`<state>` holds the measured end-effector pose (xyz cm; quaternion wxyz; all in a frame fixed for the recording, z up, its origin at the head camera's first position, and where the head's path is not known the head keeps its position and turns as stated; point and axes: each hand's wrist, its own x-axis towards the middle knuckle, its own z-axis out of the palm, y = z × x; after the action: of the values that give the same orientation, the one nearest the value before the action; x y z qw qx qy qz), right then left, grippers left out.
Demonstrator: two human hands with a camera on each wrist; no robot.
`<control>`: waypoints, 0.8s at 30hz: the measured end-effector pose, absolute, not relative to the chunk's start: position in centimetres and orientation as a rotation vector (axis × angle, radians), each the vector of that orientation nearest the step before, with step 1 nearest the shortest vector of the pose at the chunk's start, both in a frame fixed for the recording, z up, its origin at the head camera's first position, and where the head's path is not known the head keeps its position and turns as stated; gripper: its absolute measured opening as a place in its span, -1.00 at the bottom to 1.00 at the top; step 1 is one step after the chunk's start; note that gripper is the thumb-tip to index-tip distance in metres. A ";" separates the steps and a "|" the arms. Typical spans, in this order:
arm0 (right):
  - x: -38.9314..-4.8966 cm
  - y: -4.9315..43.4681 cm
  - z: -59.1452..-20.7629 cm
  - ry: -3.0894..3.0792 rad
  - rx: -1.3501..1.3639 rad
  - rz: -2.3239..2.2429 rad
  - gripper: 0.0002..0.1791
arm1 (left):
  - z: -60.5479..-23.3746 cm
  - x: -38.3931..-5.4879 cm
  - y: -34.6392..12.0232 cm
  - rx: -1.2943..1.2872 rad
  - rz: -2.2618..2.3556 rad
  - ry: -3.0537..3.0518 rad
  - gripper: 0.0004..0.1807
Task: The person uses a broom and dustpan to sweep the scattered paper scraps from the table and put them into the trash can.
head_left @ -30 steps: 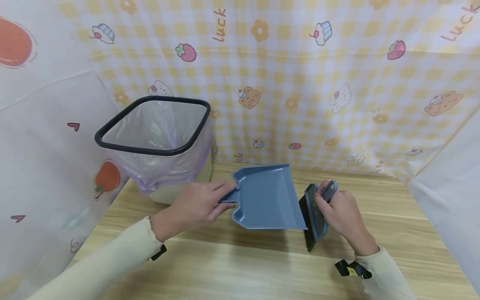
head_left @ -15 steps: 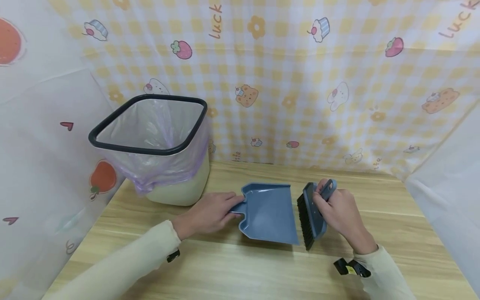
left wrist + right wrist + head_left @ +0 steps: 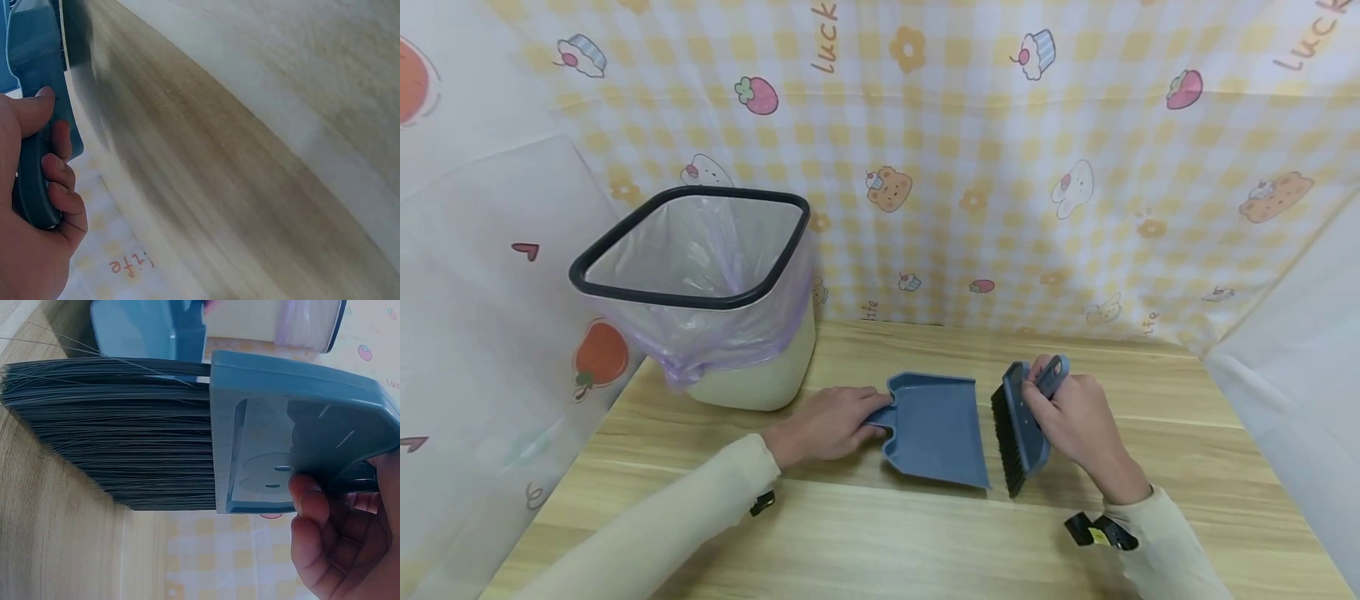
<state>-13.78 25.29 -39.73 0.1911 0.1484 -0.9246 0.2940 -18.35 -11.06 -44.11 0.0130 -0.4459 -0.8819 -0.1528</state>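
Note:
In the head view my left hand grips the short handle of a blue dustpan, whose wide lip faces right, low over the table. The left wrist view shows the fingers curled round that handle. To the right, my right hand holds a blue hand brush by its handle, bristles turned left toward the dustpan's lip with a narrow gap between. In the right wrist view the dark bristles fan out from the brush head, and the thumb and fingers wrap its handle.
A cream trash bin with a black rim and a clear purple liner stands at the back left. The wood-grain table extends in front. A checked cloth hangs behind, with white cloth at both sides.
The dustpan came down and toward me, from a raised tilt to low over the table, with my left hand moving slightly right. The brush stayed almost in place. The head view shifted a little.

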 end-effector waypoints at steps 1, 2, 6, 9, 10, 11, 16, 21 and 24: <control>-13.8 25.3 -39.7 -2.602 0.415 0.828 -0.82 | -44.2 -18.4 -11.0 -1.392 -0.481 -2.752 -0.56; -13.7 25.3 -39.7 -2.606 0.411 0.827 -0.82 | -44.3 -18.5 -11.0 -1.394 -0.482 -2.755 -0.56; -13.7 25.3 -39.7 -2.616 0.401 0.822 -0.83 | -44.8 -18.8 -10.9 -1.403 -0.480 -2.762 -0.56; -13.7 25.3 -39.7 -2.615 0.402 0.819 -0.83 | -45.1 -18.9 -10.8 -1.402 -0.477 -2.772 -0.55; -13.7 25.3 -39.7 -2.614 0.403 0.818 -0.83 | -45.2 -18.9 -10.7 -1.400 -0.477 -2.776 -0.55; -13.7 25.3 -39.7 -2.613 0.404 0.817 -0.84 | -45.2 -18.9 -10.7 -1.397 -0.479 -2.780 -0.55; -13.8 25.3 -39.7 -2.608 0.404 0.822 -0.84 | -45.2 -18.9 -10.7 -1.393 -0.502 -2.811 -0.54; -13.7 25.3 -39.7 -2.602 0.407 0.824 -0.84 | -45.3 -19.0 -10.6 -1.391 -0.517 -2.834 -0.53; -13.7 25.3 -39.8 -2.596 0.408 0.829 -0.84 | -45.5 -19.0 -10.6 -1.381 -0.515 -2.847 -0.52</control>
<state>-13.69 25.34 -39.80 0.1921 0.1452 -0.9246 0.2952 -19.05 -10.59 -45.47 -0.0323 -0.4305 -0.8876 -0.1607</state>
